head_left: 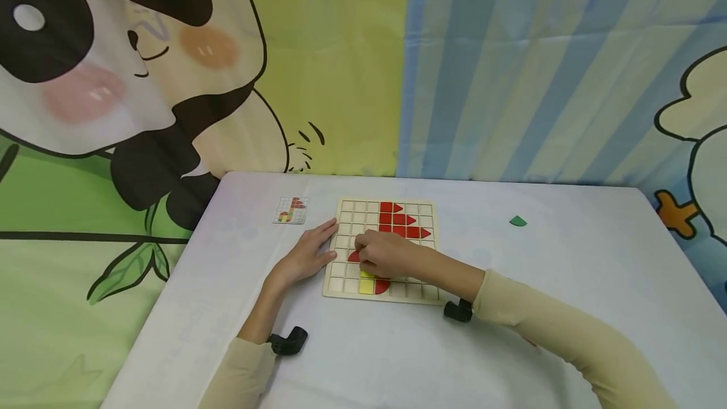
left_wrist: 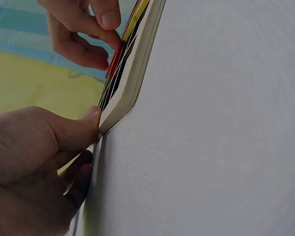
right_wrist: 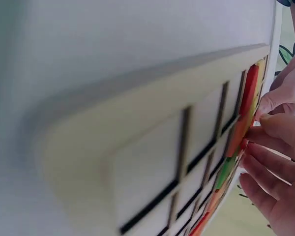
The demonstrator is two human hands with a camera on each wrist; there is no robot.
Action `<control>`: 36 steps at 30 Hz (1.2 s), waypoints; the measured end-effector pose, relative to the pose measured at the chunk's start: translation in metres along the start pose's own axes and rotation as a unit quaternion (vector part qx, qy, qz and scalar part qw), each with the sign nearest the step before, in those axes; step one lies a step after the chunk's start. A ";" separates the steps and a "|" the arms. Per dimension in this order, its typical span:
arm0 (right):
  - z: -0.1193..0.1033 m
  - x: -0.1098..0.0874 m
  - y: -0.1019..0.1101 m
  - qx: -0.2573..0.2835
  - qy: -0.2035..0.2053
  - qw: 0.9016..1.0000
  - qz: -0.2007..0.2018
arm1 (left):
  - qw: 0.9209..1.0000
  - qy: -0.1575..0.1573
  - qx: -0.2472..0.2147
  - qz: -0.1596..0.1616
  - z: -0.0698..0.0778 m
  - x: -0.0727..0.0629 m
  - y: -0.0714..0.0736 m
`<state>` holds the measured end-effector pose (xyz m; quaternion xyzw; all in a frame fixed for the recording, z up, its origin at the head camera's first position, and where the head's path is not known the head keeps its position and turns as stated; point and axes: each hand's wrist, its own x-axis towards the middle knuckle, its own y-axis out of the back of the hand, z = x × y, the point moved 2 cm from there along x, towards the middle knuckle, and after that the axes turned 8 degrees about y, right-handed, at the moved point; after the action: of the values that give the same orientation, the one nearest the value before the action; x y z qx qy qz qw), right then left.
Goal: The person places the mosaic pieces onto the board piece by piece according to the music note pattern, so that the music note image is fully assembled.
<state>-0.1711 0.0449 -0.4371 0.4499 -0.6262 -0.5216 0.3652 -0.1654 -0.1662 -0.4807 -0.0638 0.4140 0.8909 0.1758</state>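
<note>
A pale gridded board [head_left: 341, 290] lies on the table, bearing red, yellow and other coloured pieces. My left hand [head_left: 307, 254] rests against its left edge, thumb and fingers spread apart. In the left wrist view the left thumb [left_wrist: 78, 129] touches the board's corner. My right hand [head_left: 389, 254] is over the board's middle with fingers bent, pinching a red curved piece [head_left: 354, 257] at the grid's surface. Below it are yellow pieces [head_left: 366, 286] and a red rounded piece [head_left: 382, 286]. Green and orange pieces show beside the fingers in the right wrist view. The hand partly hides the grid.
A small pattern card [head_left: 291, 210] lies left of the board's top. Red squares and points [head_left: 392, 218] fill part of the upper grid. A green piece [head_left: 518, 221] lies to the right on the white table [head_left: 568, 257]. A printed curtain [head_left: 329, 68] hangs behind.
</note>
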 end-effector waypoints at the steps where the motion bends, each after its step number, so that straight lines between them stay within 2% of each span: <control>1: 0.000 -0.002 0.000 -0.004 0.008 1.000 0.011 | 1.000 -0.001 0.002 0.002 0.000 0.000 0.000; 6: 0.001 -0.018 0.001 -0.005 0.040 0.997 0.066 | 1.000 0.005 -0.012 -0.002 -0.001 -0.002 0.000; 10: 0.005 -0.044 0.005 -0.001 0.032 0.995 0.098 | 1.000 0.009 -0.014 0.002 0.001 -0.001 0.000; 18: 0.024 -0.124 0.001 -0.016 -0.055 0.991 0.117 | 1.000 0.008 -0.008 0.006 0.000 -0.001 0.004; 25: 0.036 -0.189 0.000 0.006 -0.155 0.977 0.149 | 1.000 0.006 -0.010 0.000 0.000 0.000 0.002; 31: 0.034 -0.222 -0.003 0.010 -0.168 0.972 0.167 | 1.000 0.007 -0.008 -0.001 0.002 -0.001 0.002; 36: 0.026 -0.239 -0.005 0.027 -0.203 0.969 0.139 | 1.000 0.007 -0.009 0.003 0.001 -0.001 0.001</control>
<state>-0.1157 0.2789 -0.4441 0.2532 -0.7576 -0.5286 0.2871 -0.1651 -0.1662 -0.4789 -0.0707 0.4072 0.8946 0.1700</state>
